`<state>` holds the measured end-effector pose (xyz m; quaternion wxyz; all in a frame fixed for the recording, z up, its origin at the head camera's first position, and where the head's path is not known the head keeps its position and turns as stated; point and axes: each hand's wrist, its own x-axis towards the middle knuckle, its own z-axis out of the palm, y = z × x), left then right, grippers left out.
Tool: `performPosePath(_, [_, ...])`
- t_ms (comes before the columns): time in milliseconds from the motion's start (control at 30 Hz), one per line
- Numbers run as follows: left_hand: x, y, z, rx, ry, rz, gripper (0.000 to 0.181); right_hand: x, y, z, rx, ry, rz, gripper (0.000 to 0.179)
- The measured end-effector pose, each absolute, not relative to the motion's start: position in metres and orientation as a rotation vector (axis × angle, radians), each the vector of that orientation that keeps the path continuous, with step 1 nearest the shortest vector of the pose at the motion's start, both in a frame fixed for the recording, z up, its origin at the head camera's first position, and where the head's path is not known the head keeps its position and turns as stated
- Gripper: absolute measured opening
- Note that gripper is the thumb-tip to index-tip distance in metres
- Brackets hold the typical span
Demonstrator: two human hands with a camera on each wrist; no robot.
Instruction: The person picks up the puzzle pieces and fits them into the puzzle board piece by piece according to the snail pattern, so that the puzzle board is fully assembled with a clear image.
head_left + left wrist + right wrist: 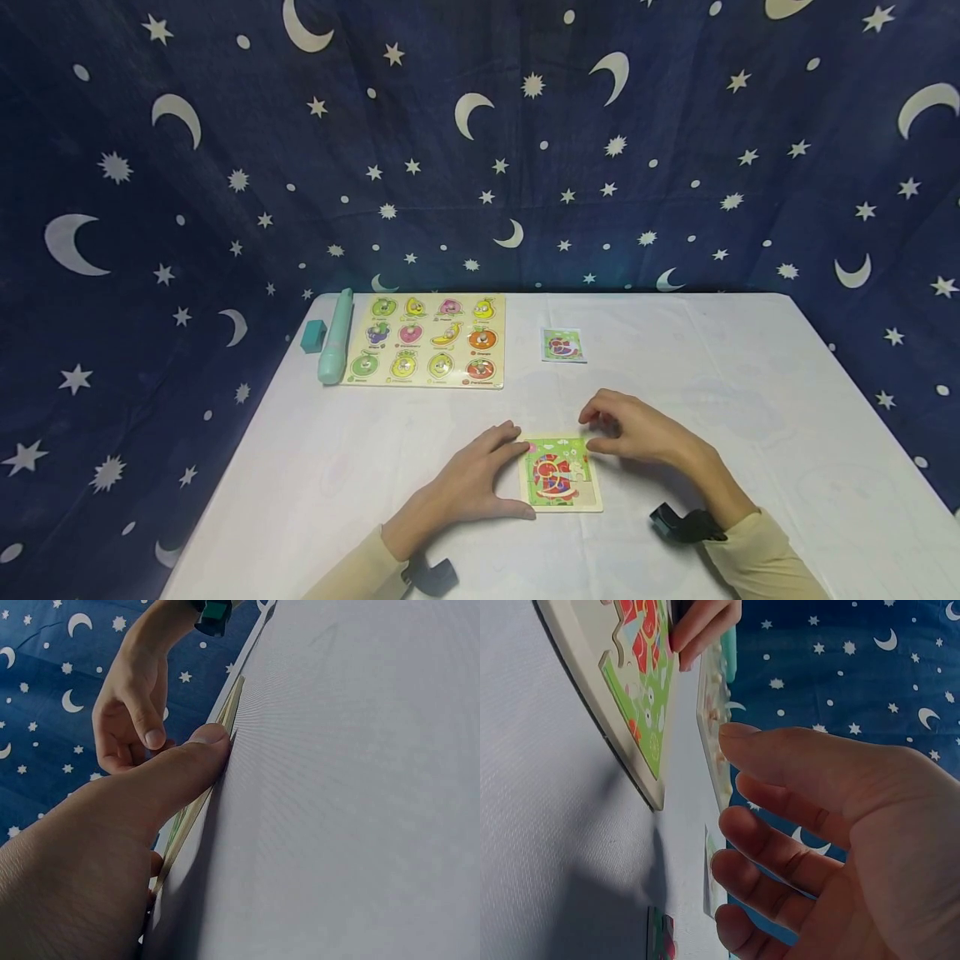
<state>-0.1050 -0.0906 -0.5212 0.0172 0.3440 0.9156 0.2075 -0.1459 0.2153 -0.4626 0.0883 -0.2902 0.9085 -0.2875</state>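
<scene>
A small square wooden jigsaw puzzle (555,473) with a red and green picture lies flat on the table. Bare wood shows at its lower right corner. My left hand (480,477) holds the board from the left, thumb (191,769) along the near edge and fingers by the far left corner. Over the board's far right side hovers my right hand (637,427), fingers loosely bent, nothing between them. Below that hand, a loose puzzle piece (658,934) with green and red on it lies on the cloth in the right wrist view; the hand hides it from the head view.
A small picture card (564,345) lies beyond the puzzle. Farther back left are a fruit peg board (427,372), a mint-green pen-shaped thing (339,337) and a teal block (313,336). A dark star-and-moon curtain (480,167) stands behind the white-covered table (712,375).
</scene>
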Motion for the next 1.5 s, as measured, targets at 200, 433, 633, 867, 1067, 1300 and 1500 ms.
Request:
performPosePath(200, [-0.105, -0.090, -0.522, 1.079, 2.851, 0.649, 0.089, -0.147, 0.217, -0.464, -0.849, 2.713, -0.838, 0.028])
performPosePath(433, [-0.106, -0.090, -0.521, 1.090, 2.854, 0.654, 0.090, -0.148, 0.218, -0.465, -0.875, 2.730, -0.829, 0.025])
performPosePath(633, [-0.106, -0.090, -0.519, 1.082, 2.849, 0.647, 0.089, -0.148, 0.218, -0.463, -0.871, 2.735, -0.827, 0.024])
performPosePath(867, [-0.106, -0.090, -0.518, 1.080, 2.847, 0.646, 0.089, -0.148, 0.221, -0.460, -0.866, 2.711, -0.840, 0.029])
performPosePath(1067, [-0.106, -0.090, -0.518, 1.060, 2.843, 0.638, 0.089, -0.150, 0.225, -0.459, -0.818, 2.669, -0.840, 0.039])
performPosePath(1300, [-0.106, -0.090, -0.519, 1.051, 2.840, 0.632, 0.089, -0.152, 0.230, -0.464, -0.784, 2.660, -0.789, 0.044])
performPosePath(1500, [-0.106, -0.090, -0.520, 1.059, 2.842, 0.640, 0.089, -0.153, 0.235, -0.464, -0.695, 2.712, -0.758, 0.042])
